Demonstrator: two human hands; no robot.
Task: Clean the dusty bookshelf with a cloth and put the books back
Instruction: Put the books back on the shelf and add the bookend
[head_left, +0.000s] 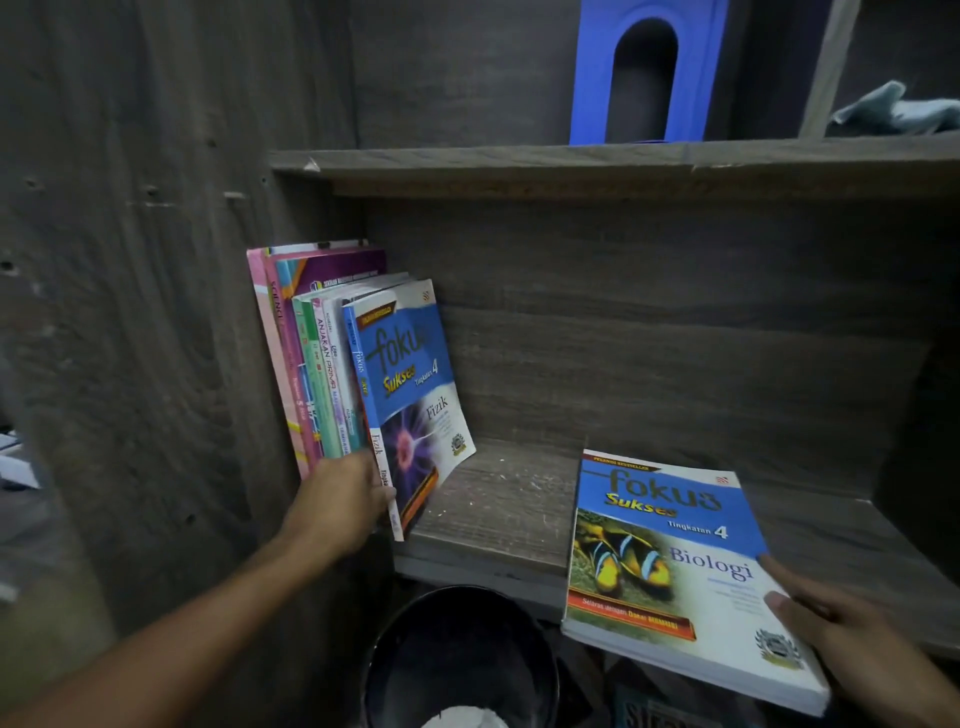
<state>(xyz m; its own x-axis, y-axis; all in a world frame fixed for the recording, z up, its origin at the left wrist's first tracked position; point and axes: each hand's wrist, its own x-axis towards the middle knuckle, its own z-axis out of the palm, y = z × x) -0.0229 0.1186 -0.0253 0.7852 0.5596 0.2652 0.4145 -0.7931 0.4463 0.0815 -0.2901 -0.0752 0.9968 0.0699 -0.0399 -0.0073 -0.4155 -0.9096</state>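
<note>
**A:** where's the Biologi book right now?

**B:** lower right of the frame. Your right hand grips its corner, thumb on the cover. Your left hand touches the leaning Fizik book, centre left. Gripping or just pushing, can't tell.

Blue-covered Biologi book shows orange-striped fish; shelf grey woodgrain.
</note>
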